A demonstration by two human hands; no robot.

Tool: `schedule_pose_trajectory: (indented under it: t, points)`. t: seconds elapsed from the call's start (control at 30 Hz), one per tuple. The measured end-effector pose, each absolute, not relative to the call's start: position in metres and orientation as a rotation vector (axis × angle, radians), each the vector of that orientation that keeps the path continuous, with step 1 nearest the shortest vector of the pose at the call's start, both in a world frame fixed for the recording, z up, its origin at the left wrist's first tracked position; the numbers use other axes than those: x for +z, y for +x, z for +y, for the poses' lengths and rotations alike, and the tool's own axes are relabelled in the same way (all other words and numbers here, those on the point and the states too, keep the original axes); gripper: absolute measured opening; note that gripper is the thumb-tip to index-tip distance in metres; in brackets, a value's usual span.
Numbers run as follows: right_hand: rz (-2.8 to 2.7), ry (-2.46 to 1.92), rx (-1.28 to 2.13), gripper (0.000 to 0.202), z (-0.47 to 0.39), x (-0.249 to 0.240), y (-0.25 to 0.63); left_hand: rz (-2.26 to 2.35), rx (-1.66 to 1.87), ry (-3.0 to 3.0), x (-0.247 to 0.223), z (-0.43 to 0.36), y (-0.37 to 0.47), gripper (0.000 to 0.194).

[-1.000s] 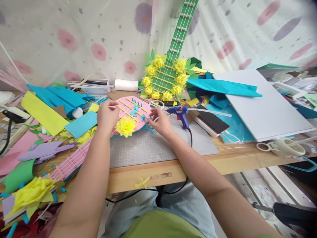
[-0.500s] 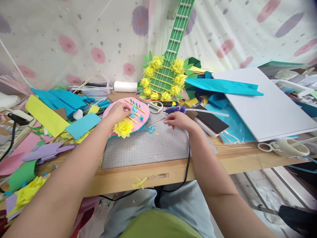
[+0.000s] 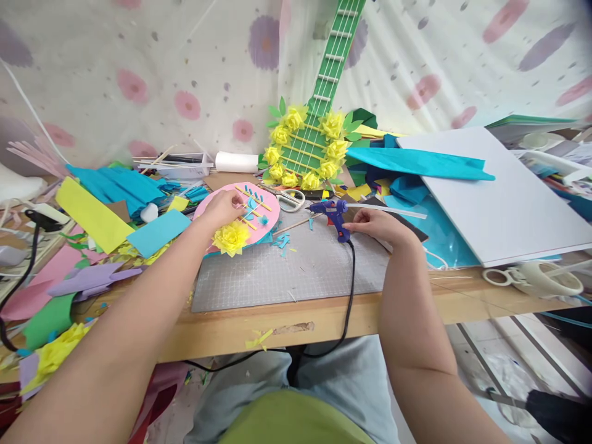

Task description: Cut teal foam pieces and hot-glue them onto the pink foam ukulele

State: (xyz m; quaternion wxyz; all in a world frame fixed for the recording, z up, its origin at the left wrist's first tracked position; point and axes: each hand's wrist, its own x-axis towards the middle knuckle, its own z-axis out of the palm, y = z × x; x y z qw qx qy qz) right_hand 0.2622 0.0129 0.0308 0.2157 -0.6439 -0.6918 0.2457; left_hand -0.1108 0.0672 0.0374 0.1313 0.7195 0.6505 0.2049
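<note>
Resting over the pink guitar body (image 3: 260,231), the left hand (image 3: 221,208) has its fingers bent and gathered near together; whether they pinch something small there, I cannot tell. The guitar body is directly below this hand and reaches out from it toward three o'clock. On its surface, a yellow paper flower (image 3: 230,238) sits at five o'clock of the left hand, and a small blue paper flower (image 3: 263,220) at about three o'clock. The right hand (image 3: 377,224) has the blue glue gun (image 3: 333,213) at nine o'clock, with the fingertips at the edge of its handle; whether they grip it or only touch it, I cannot tell. The gun rests upon the grey cutting mat (image 3: 296,271), its nozzle directed to nine o'clock, and its black cord (image 3: 352,271) runs to six o'clock. Scissors (image 3: 290,198) lie just beside the guitar body, at its two o'clock.
</note>
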Motion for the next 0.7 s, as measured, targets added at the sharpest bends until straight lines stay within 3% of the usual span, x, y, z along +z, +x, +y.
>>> schedule_pose_trajectory:
  t: [0.1, 0.3, 0.47, 0.7]
  points:
    - [-1.854, -1.797, 0.671, 0.040, 0.019, 0.024, 0.250, 1.762, 0.626, 2.182, 0.037, 0.067, -0.113, 0.020]
    - [-1.906, -1.885, 0.641, 0.040, 0.023, 0.020, 0.232, 1.792, 0.522, 2.213, 0.038, 0.069, -0.111, 0.004]
    - [-1.899, -1.900, 0.553, 0.041, 0.024, 0.015, 0.224, 1.867, 0.474, 2.138, 0.039, 0.070, -0.109, 0.014]
    - [-1.783, -1.906, 0.583, 0.036, 0.026, 0.009, 0.207, 1.779, 0.633, 1.941, 0.045, 0.061, -0.106, 0.013]
